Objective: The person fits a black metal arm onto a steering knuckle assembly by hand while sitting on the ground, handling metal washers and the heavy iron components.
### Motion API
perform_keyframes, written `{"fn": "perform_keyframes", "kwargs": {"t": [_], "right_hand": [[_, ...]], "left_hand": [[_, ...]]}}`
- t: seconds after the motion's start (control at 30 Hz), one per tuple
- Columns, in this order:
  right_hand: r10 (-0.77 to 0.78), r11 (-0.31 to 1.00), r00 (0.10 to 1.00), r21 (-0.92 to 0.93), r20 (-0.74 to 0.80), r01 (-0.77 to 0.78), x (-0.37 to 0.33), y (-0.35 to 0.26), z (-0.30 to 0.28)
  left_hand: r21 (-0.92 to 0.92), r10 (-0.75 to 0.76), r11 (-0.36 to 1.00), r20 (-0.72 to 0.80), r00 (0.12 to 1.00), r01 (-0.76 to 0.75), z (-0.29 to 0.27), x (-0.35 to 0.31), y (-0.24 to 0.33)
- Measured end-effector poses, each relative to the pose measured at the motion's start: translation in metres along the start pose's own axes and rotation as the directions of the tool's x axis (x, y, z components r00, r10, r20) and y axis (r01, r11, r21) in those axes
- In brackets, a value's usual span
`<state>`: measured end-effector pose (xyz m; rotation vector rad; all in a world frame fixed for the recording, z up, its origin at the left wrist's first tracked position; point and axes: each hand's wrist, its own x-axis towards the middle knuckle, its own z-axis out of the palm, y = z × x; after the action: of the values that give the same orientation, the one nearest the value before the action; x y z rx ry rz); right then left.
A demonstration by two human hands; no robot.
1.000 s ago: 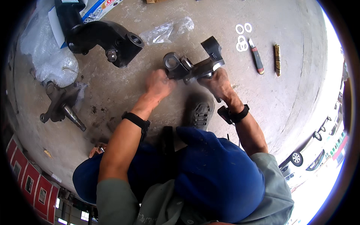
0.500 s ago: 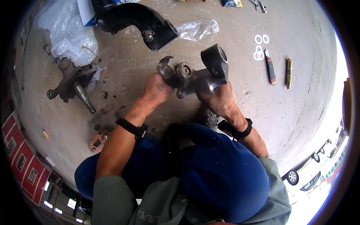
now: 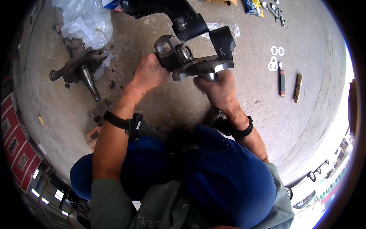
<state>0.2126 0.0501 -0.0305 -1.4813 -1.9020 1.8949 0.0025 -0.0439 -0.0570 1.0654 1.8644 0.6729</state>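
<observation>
The left hand [image 3: 150, 72] is clamping its grip on the left end of a dark metal knuckle [image 3: 200, 69]; the right hand [image 3: 219, 89] is wrapping its grip round the shaft below the right end. Both are holding it above the floor [image 3: 274, 118], just beside a black curved arm [image 3: 187, 22]. A second knuckle [image 3: 79, 64] is lying toward the floor's left edge, white rings [image 3: 273, 64] toward its right.
</observation>
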Motion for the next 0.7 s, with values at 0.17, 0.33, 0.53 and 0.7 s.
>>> {"fn": "perform_keyframes", "kwargs": {"t": [0.17,0.33,0.53,0.7], "right_hand": [[0.014,1.0,1.0,-0.023,-0.002,-0.014,-0.001,-0.004,0.0],[0.069,0.997,0.998,0.017,-0.01,-0.069,-0.006,-0.012,0.008],[0.031,0.996,0.999,0.083,-0.016,-0.029,-0.004,-0.01,0.015],[0.046,0.998,0.999,0.045,-0.017,-0.045,-0.001,-0.007,0.013]], "left_hand": [[-0.027,-0.014,1.0,0.032,0.999,0.015,-0.002,0.002,0.001],[-0.061,-0.033,0.998,-0.009,0.999,0.032,-0.007,0.004,-0.012],[0.157,-0.019,0.987,-0.001,1.0,0.019,-0.022,0.007,-0.008],[0.189,-0.021,0.982,0.018,1.0,0.017,-0.019,0.005,-0.012]]}}
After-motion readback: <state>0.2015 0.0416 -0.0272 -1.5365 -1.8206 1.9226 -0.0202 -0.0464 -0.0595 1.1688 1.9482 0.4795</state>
